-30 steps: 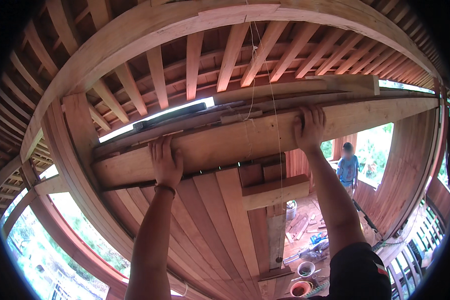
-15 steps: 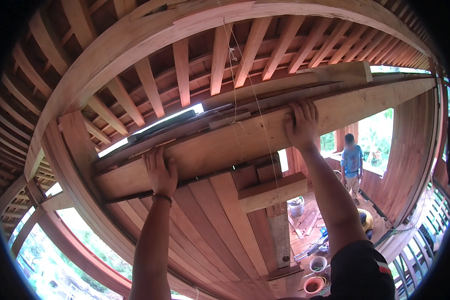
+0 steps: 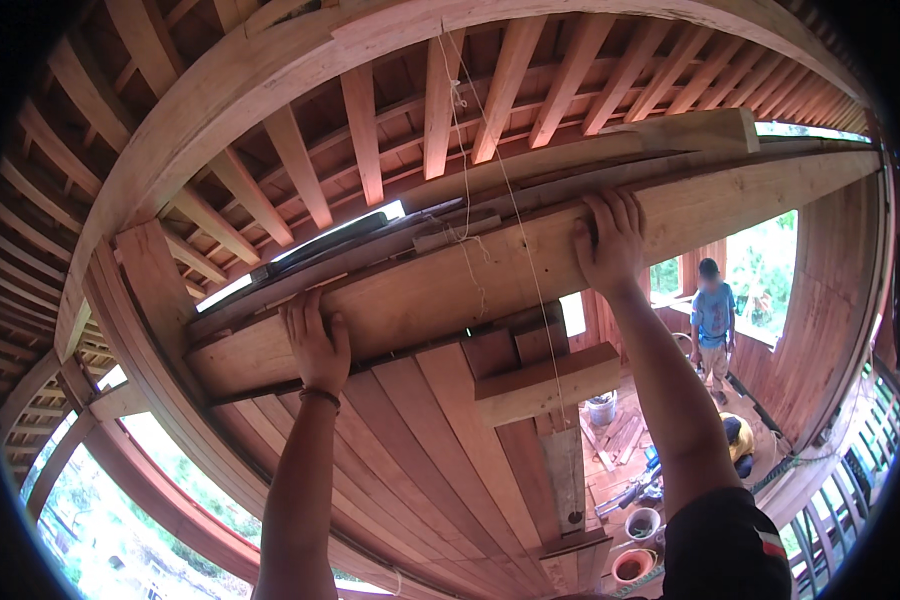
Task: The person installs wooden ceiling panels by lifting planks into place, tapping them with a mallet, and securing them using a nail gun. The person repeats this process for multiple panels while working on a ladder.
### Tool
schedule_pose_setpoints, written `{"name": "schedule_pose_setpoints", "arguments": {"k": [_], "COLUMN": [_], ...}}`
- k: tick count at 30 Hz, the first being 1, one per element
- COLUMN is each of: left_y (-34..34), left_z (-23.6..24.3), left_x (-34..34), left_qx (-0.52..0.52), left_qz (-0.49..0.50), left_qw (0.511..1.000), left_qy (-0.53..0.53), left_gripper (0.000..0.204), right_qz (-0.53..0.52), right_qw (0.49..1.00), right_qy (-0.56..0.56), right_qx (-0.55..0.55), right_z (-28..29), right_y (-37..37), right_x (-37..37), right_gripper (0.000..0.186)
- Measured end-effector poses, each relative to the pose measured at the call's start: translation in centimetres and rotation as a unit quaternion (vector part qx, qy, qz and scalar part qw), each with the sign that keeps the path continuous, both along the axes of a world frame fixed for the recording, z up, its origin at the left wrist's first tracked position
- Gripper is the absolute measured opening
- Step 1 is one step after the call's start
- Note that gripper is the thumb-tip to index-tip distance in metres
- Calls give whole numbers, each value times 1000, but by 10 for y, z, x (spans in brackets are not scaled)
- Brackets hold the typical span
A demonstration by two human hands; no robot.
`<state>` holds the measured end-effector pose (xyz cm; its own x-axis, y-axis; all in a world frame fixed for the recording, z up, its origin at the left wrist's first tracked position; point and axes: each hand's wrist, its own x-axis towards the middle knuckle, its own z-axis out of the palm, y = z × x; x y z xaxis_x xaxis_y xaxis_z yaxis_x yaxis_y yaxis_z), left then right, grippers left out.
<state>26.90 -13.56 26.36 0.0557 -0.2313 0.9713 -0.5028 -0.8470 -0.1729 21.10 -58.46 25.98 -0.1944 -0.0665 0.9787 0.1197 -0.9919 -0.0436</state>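
Note:
A long, light wooden beam (image 3: 450,275) runs across in front of me, rising toward the right. My left hand (image 3: 316,345) grips its upper edge near the left end, fingers hooked over the top and thumb on the front face. Farther right, my right hand (image 3: 611,240) holds the same edge in the same way. Both arms are stretched up. Below the beam is a wall of reddish vertical planks (image 3: 420,430). A short wood block (image 3: 548,384) juts out from that wall between my forearms. Fingertips behind the beam's edge are hidden.
A thin string (image 3: 530,260) hangs from the roof beam past the front of the beam. Overhead run slanted rafters (image 3: 360,130). Far below right, a person in blue (image 3: 712,315) stands and another in yellow (image 3: 738,440) is low down. Buckets (image 3: 633,566) and scrap wood lie on the floor.
The view has shifted slightly, and the floor and people appear a little farther right. Both hands keep their hold on the beam, which shows no clear movement.

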Motion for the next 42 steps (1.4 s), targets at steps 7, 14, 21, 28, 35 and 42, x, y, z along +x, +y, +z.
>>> {"name": "schedule_pose_setpoints", "arguments": {"k": [7,14,21,28,35,42], "left_y": [0,-2,-2,-1,2,0], "left_z": [1,2,0,3,2,-3], "left_x": [-5,-5,-3,-5,-2,0], "left_qx": [0,-6,-6,-2,-13,-20], "left_qz": [9,-2,-8,-14,-12,-13], "left_qw": [1000,1000,1000,1000,1000,1000], "left_qy": [6,4,1,3,2,-5], "left_gripper": [49,50,49,48,49,54], "right_qz": [6,-1,7,1,-5,-23], "right_qw": [1000,1000,1000,1000,1000,999], "right_qy": [19,11,14,21,21,22], "right_qx": [2,-1,-8,-7,-17,-41], "right_z": [1,-1,-1,-1,1,-2], "right_y": [3,-1,-1,-1,2,-7], "right_x": [-3,0,0,2,1,7], "right_gripper": [38,40,41,40,41,39]}}
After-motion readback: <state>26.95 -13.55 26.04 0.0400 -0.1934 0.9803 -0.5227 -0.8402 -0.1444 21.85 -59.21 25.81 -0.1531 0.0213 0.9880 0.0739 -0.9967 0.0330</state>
